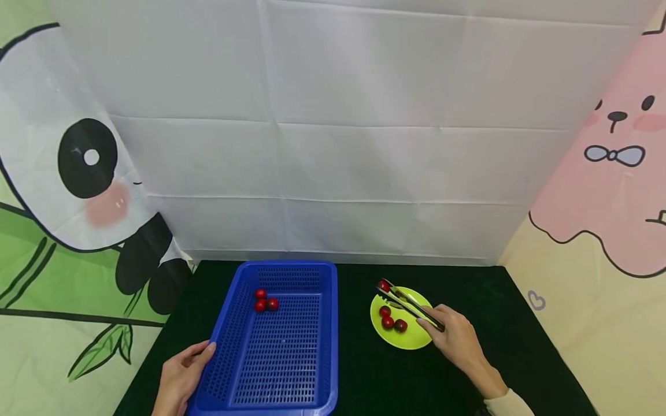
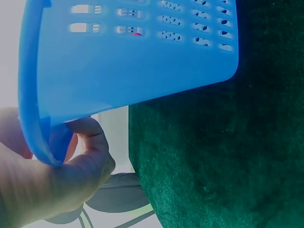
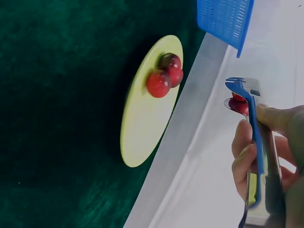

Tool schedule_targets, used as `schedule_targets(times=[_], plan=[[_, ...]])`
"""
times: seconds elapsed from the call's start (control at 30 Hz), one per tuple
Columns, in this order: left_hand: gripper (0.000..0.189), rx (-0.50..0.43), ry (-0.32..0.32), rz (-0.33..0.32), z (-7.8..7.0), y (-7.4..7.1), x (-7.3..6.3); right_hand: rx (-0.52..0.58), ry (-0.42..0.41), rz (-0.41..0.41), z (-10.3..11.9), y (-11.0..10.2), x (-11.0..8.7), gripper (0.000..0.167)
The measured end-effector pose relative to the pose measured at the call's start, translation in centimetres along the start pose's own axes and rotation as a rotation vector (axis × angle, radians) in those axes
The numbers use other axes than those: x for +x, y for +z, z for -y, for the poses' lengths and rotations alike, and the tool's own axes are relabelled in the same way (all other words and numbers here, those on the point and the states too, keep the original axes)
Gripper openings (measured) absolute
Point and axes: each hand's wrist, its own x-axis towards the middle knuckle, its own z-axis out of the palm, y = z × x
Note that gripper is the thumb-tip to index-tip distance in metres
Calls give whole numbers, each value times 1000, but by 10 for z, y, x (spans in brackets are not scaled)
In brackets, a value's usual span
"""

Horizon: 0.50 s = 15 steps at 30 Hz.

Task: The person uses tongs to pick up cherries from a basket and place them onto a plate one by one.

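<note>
Seven small red fruits are counted (three in the basket, three on the plate, one in the tongs). One blue basket, one yellow-green plate, one pair of tongs, one counter, one left hand and one right hand are tallied.

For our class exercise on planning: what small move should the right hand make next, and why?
Probably carry the tongs leftward over the blue basket: they grip a red fruit, the left hand holds the basket, and three similar fruits lie inside.
</note>
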Motion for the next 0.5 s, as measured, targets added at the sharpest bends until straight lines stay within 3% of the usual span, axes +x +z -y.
schedule_targets(times=[0.23,0.5], plan=[[82,-12,15,0,0,1,-1,-11,17,13,-9,0,-6,28],[82,37,28,-6,1,0,0,-32,51,19,-21,2,-12,28]])
